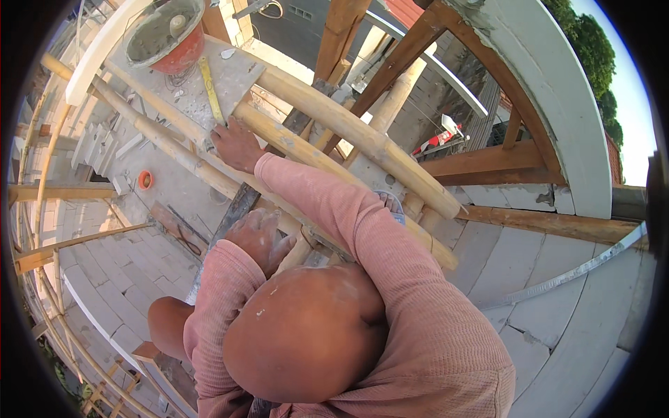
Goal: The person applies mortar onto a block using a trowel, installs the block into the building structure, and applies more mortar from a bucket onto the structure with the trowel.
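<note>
My right hand [238,144] reaches out over the bamboo poles, its fingers closed on the near end of a narrow yellow strip-like tool [210,89]. That strip lies on a grey, mortar-stained board [233,76], pointing toward a red bucket [174,59] with grey mortar inside. A pale rounded object [178,25] sits in the mortar. Closer to me, my left hand [256,237], dusty with grey powder, rests beside a bamboo pole [296,254] with its thumb spread from the fingers. Nothing shows in it. A dark, long bar [237,209] runs next to this hand.
Thick bamboo poles [362,143] cross diagonally before me. A brown timber frame [488,167] and a curved white edge stand at the right. Below lie a small orange pot [145,180] and pale block walls [139,272]. My bare knee [306,334] fills the near middle.
</note>
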`<state>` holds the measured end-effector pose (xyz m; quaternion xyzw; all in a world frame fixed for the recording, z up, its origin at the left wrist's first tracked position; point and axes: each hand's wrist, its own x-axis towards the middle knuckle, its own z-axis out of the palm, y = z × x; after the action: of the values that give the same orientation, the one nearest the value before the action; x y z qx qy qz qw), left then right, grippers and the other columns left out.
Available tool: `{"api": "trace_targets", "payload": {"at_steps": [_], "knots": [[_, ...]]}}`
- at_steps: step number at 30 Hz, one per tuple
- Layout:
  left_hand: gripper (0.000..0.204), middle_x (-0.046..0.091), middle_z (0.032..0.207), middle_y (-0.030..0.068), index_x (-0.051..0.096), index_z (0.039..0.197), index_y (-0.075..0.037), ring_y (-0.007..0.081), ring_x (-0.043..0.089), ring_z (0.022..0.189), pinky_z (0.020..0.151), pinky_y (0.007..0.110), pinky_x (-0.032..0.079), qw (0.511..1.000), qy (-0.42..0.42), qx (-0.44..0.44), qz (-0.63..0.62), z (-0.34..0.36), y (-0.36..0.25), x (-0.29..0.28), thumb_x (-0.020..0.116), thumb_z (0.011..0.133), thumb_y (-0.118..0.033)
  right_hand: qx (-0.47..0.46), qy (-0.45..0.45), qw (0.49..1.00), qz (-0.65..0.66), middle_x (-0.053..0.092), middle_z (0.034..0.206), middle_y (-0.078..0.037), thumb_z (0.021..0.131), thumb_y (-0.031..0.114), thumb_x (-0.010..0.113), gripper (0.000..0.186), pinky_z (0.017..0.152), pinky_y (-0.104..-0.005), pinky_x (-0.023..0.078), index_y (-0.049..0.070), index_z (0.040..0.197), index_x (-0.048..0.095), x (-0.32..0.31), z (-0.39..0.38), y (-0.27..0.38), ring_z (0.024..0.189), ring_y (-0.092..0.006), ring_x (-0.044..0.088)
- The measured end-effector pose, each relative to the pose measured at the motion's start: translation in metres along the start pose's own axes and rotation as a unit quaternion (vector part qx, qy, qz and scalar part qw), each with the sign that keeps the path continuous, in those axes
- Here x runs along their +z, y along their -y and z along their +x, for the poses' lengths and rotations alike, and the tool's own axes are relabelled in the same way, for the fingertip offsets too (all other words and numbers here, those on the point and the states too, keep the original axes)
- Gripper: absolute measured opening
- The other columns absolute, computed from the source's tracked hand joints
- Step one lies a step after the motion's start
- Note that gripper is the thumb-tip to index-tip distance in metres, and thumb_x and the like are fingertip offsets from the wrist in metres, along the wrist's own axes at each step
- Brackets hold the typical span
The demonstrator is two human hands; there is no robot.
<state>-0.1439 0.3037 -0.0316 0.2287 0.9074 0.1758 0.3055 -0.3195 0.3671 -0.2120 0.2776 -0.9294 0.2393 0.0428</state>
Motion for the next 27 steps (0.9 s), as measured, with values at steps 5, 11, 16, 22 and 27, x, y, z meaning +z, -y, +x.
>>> {"api": "trace_targets", "payload": {"at_steps": [5,11,16,22,27], "knots": [[0.067,0.051,0.142,0.0296,0.049,0.143,0.002,0.0437,0.051,0.131,0.111,0.048,0.042,0.999,0.032,0.034,0.023,0.015,-0.002,0.012,0.054,0.099,-0.048,-0.008,0.012,1.000,0.006,0.054,0.140,-0.019,0.094,0.024,0.058,0.043,0.114,-0.0567,0.036,0.004,0.132,0.061,-0.017,-0.012,-0.013,0.131,-0.0431,0.048],[0.069,0.049,0.143,0.0303,0.047,0.144,0.002,0.0438,0.052,0.130,0.109,0.046,0.044,0.996,0.045,0.062,-0.033,0.026,0.001,0.010,0.054,0.099,-0.050,-0.041,-0.095,0.992,0.075,0.059,0.131,-0.017,0.097,0.042,0.061,0.048,0.110,-0.0474,0.041,0.009,0.133,0.061,-0.110,-0.084,-0.032,0.121,-0.0385,0.055],[0.071,0.048,0.142,0.0323,0.044,0.145,0.003,0.0457,0.047,0.133,0.112,0.047,0.040,0.999,0.019,0.010,-0.045,0.029,0.023,0.030,0.061,0.097,-0.046,0.141,0.036,0.973,0.182,0.066,0.071,-0.010,0.097,0.039,0.067,0.042,0.058,-0.0334,0.044,0.002,0.078,0.069,-0.403,-0.198,-0.019,0.060,-0.0217,0.057],[0.081,0.035,0.148,0.0393,0.033,0.153,0.002,0.0526,0.040,0.136,0.114,0.048,0.037,1.000,0.020,0.001,-0.004,0.083,0.025,0.073,0.061,0.096,-0.048,0.412,-0.238,0.877,-0.064,0.062,0.073,-0.001,0.100,0.034,0.061,0.034,0.063,-0.0259,0.043,0.007,0.081,0.068,-0.693,-0.324,-0.046,0.066,-0.0089,0.054],[0.079,0.036,0.149,0.0382,0.034,0.151,0.003,0.0512,0.037,0.138,0.117,0.048,0.033,0.998,-0.027,-0.014,-0.058,0.117,0.052,0.092,0.063,0.095,-0.045,0.577,-0.217,0.778,-0.124,0.066,0.086,0.001,0.099,0.044,0.061,0.038,0.075,-0.0262,0.049,0.007,0.095,0.070,-0.808,-0.392,-0.191,0.076,-0.0103,0.061]]}}
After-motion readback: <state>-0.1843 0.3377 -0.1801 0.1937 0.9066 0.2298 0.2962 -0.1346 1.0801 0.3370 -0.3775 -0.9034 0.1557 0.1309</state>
